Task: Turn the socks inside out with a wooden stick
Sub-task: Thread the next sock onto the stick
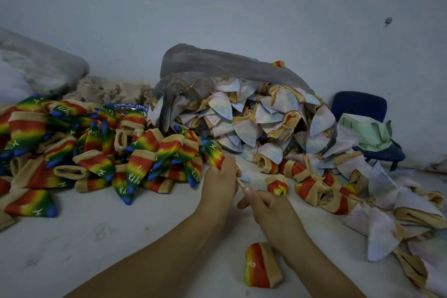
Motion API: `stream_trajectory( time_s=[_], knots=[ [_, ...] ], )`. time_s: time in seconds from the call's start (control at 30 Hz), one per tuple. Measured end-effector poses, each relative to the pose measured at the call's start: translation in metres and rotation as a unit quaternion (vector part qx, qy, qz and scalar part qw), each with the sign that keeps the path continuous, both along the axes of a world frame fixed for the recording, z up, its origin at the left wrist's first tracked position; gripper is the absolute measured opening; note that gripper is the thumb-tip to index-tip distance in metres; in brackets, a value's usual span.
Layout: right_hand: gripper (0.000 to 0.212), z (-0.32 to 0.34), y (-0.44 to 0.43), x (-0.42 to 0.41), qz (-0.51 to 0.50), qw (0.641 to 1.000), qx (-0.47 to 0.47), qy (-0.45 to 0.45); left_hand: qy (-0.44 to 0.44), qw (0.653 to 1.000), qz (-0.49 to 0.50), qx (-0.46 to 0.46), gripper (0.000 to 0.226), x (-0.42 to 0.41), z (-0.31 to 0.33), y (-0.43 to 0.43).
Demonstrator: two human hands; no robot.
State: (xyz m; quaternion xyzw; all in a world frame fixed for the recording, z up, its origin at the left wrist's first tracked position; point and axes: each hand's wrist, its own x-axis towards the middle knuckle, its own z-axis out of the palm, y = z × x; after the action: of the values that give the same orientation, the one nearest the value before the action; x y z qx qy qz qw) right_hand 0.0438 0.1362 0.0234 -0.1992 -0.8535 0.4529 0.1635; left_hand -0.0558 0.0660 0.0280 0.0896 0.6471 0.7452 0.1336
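My left hand (221,180) grips a rainbow sock (214,153) whose blue tip points up and left. A thin wooden stick (240,182) runs from that hand down to my right hand (267,208), which pinches the stick's near end. A heap of rainbow socks (96,150) lies to the left. Pale inside-out socks (256,123) spill from a grey plastic bag (217,63) behind. One rainbow sock (261,265) lies between my forearms.
Half-turned socks (321,189) lie to the right on the white surface (108,237). A blue chair (362,109) with green cloth stands at the far right by the wall. Another grey bag (41,65) sits at far left.
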Motion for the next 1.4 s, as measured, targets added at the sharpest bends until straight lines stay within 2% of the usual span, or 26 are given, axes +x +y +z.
stream_trajectory(
  time_s=[0.13,0.23,0.27,0.43,0.53,0.63,0.67,0.73,0.83,0.9,0.97,1.07,1.1,1.2,1.4],
  knots=[
    [0.037,-0.001,0.003,-0.001,-0.010,0.997,0.075,-0.002,0.032,0.999,0.013,0.011,0.060,0.001,-0.009,-0.007],
    [0.037,-0.003,0.005,-0.002,-0.016,0.993,0.114,-0.007,0.025,0.999,0.014,0.034,0.102,0.002,-0.013,-0.010],
    [0.038,-0.004,0.006,-0.002,-0.018,0.993,0.120,-0.007,0.021,0.999,0.017,0.045,0.108,0.000,-0.013,-0.011],
    [0.039,-0.008,0.006,-0.002,-0.012,0.993,0.114,-0.005,0.058,0.998,0.018,0.019,0.106,0.000,-0.012,-0.012],
    [0.040,-0.005,0.003,-0.002,-0.018,0.997,0.076,0.000,0.095,0.995,0.031,-0.007,0.095,0.002,-0.010,-0.012],
    [0.042,-0.001,0.002,-0.001,-0.033,0.999,0.041,0.011,0.132,0.991,0.026,-0.014,0.064,0.006,-0.009,-0.007],
    [0.043,0.000,0.002,-0.001,-0.031,0.999,0.016,0.011,0.131,0.991,0.025,-0.010,0.060,0.006,-0.008,-0.006],
    [0.046,0.001,0.002,0.001,-0.006,0.997,-0.071,-0.002,0.130,0.992,0.004,0.003,0.065,0.006,-0.008,-0.004],
    [0.045,0.004,0.004,0.004,0.050,0.964,-0.260,-0.008,0.135,0.989,-0.058,0.024,0.066,0.005,-0.006,-0.005],
    [0.043,0.004,0.007,0.006,0.078,0.955,-0.287,-0.009,0.119,0.987,-0.100,0.051,0.066,0.004,-0.005,-0.007],
    [0.044,0.003,0.007,0.006,0.082,0.966,-0.243,-0.004,0.105,0.986,-0.121,0.055,0.066,0.001,-0.007,-0.008],
    [0.047,-0.001,0.010,0.005,0.067,0.996,-0.039,0.040,0.067,0.990,-0.119,0.032,0.068,-0.002,-0.011,-0.010],
    [0.044,-0.002,0.012,0.004,0.065,0.996,0.018,0.060,0.051,0.991,-0.121,0.038,0.068,-0.003,-0.012,-0.011],
    [0.040,-0.005,0.018,0.004,0.055,0.988,0.116,0.087,0.021,0.986,-0.144,0.075,0.067,-0.004,-0.010,-0.014],
    [0.063,-0.006,0.030,0.005,0.041,0.963,0.256,0.071,0.031,0.980,-0.170,0.099,0.065,-0.004,-0.009,-0.021]
  ],
)
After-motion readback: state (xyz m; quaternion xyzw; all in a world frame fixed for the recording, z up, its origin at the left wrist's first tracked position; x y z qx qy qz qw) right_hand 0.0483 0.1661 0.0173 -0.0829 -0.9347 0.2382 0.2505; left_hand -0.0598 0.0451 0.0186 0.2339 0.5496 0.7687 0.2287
